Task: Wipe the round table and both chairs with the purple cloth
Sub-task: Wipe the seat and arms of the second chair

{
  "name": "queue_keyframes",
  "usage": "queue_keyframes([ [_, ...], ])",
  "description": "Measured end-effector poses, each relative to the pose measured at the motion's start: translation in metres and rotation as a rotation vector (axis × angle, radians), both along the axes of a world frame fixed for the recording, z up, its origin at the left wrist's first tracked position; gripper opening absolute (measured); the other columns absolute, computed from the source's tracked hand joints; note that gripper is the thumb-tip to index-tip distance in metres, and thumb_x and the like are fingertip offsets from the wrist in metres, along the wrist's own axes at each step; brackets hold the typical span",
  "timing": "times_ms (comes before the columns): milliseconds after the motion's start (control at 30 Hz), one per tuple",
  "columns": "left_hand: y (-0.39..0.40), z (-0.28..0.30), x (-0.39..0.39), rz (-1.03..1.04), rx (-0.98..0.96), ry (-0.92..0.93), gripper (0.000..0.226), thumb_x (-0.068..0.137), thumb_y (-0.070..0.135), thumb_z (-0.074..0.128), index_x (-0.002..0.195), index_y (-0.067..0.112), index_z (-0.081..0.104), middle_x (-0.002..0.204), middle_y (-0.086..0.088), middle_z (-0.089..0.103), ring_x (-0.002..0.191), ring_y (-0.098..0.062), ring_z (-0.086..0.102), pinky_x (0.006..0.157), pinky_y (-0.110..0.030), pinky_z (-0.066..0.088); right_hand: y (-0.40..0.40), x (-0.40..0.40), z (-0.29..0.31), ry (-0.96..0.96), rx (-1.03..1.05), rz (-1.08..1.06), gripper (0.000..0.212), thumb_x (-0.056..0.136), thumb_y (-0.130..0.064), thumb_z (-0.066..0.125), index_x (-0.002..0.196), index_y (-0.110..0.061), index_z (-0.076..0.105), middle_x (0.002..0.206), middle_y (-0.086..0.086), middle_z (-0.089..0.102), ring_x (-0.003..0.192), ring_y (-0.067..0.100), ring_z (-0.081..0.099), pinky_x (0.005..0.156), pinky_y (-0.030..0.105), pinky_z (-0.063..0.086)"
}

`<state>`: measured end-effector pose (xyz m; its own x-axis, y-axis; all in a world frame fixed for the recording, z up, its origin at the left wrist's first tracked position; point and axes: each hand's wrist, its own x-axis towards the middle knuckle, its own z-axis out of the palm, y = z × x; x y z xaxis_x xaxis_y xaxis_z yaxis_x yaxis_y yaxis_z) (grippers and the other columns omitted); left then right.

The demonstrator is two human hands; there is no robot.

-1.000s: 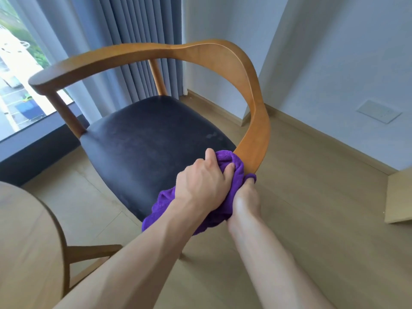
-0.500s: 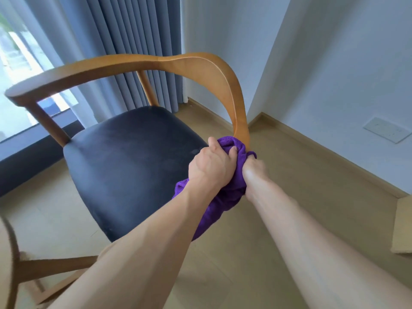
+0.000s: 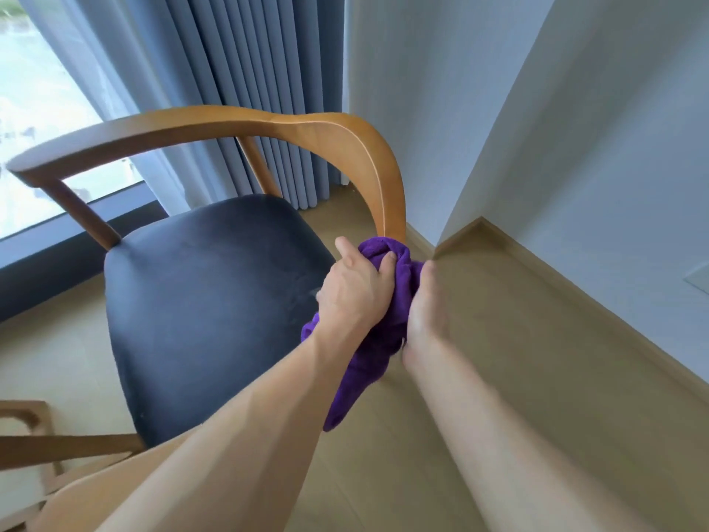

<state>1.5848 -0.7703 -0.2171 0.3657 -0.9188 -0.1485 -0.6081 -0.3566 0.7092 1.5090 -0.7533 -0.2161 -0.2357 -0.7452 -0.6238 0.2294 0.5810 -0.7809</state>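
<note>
A wooden chair point(image 3: 215, 124) with a curved armrest rail and a dark padded seat point(image 3: 207, 301) fills the middle of the view. The purple cloth point(image 3: 387, 328) is bunched around the lower end of the chair's right arm, where it meets the seat. My left hand point(image 3: 355, 291) grips the cloth from the seat side. My right hand point(image 3: 426, 312) presses the cloth from the outer side, its fingers hidden behind the fabric. A tail of cloth hangs down between my forearms. The round table's top is out of view.
Blue-grey curtains point(image 3: 245, 71) hang behind the chair beside a large window point(image 3: 34, 109). A white wall corner point(image 3: 441, 147) with a wooden skirting board stands right of the chair. Wooden table legs point(image 3: 34, 443) show at the lower left. The floor is light wood.
The view has shifted right, so the table top has left the frame. Both hands, still wrapped around the cloth, have stayed low on the chair's right arm.
</note>
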Motion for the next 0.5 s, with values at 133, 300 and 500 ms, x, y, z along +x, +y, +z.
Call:
queue_keyframes([
  [133, -0.008, -0.003, -0.001, 0.003, 0.041, 0.000, 0.042, 0.095, 0.058, 0.041, 0.097, 0.016, 0.039, 0.076, 0.002, 0.048, 0.082, -0.028, 0.055, 0.073, -0.038, 0.043, 0.006, 0.003, -0.007, -0.029, -0.114, 0.039, 0.024, 0.089, -0.054, 0.055, 0.097, -0.032, 0.064, 0.103, -0.001, 0.074, 0.098, 0.022, 0.071, 0.094, 0.049, 0.055],
  [300, -0.040, 0.002, -0.006, 0.061, -0.036, 0.196, 0.033, 0.099, 0.044, 0.047, 0.101, 0.012, 0.041, 0.103, -0.005, 0.051, 0.092, -0.025, 0.050, 0.079, -0.035, 0.038, -0.040, 0.005, -0.006, 0.238, -0.179, 0.020, 0.029, 0.095, -0.048, 0.052, 0.098, -0.024, 0.067, 0.096, -0.002, 0.073, 0.093, 0.021, 0.069, 0.093, 0.047, 0.055],
  [500, -0.084, 0.018, -0.004, 0.100, 0.017, 0.250, 0.038, 0.099, 0.050, 0.040, 0.111, 0.014, 0.045, 0.116, -0.006, 0.050, 0.113, -0.029, 0.048, 0.100, -0.045, 0.038, -0.099, -0.003, 0.000, 0.436, -0.410, 0.178, 0.030, 0.095, -0.044, 0.049, 0.113, -0.027, 0.067, 0.105, -0.006, 0.072, 0.104, 0.017, 0.066, 0.098, 0.047, 0.051],
])
